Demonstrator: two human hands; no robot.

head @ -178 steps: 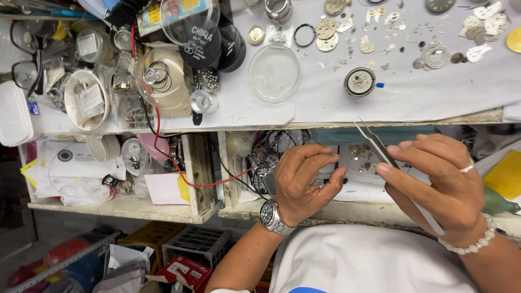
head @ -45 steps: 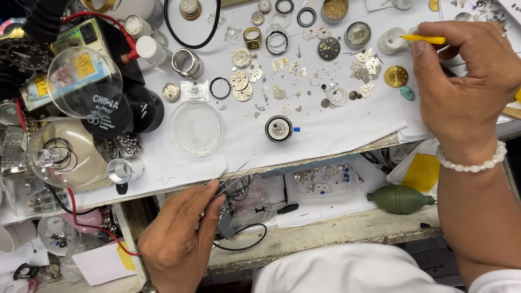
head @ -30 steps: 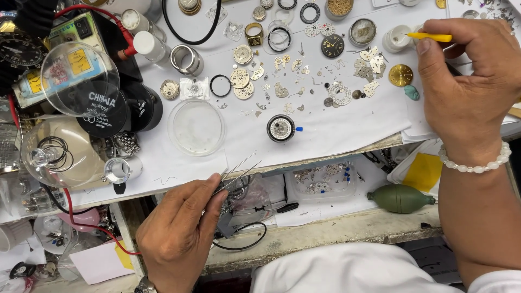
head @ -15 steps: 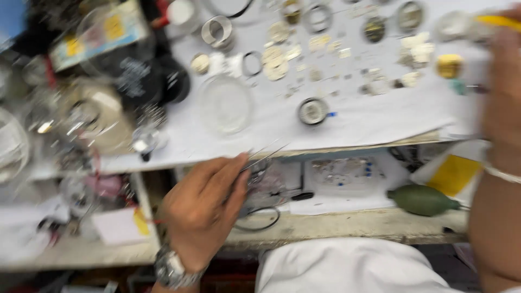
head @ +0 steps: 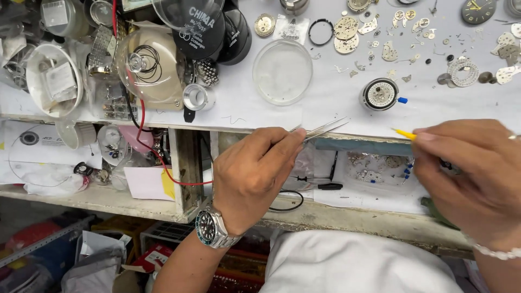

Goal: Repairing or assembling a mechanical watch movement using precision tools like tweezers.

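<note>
1. Pinching tweezers (head: pixel 324 129), the left hand (head: pixel 255 173) is held over the desk's (head: pixel 325 111) near edge; their long axis runs up-right.
2. A yellow-tipped tool (head: pixel 404 133) is gripped by the right hand (head: pixel 472 173), tip pointing left.
3. The round movement (head: pixel 380 94) lies on the desk, far of both tips, between them; the yellow tip is slightly nearer.

a workbench (head: pixel 163 116) covered in white paper fills the upper view, with an open shelf (head: pixel 179 209) of worn, pale wood below it, split by an upright divider (head: pixel 182 163). under the shelf, in dimmer light, stand crates (head: pixel 163 252) and a metal rack (head: pixel 38 244). even, bright light falls on the bench top.
</note>
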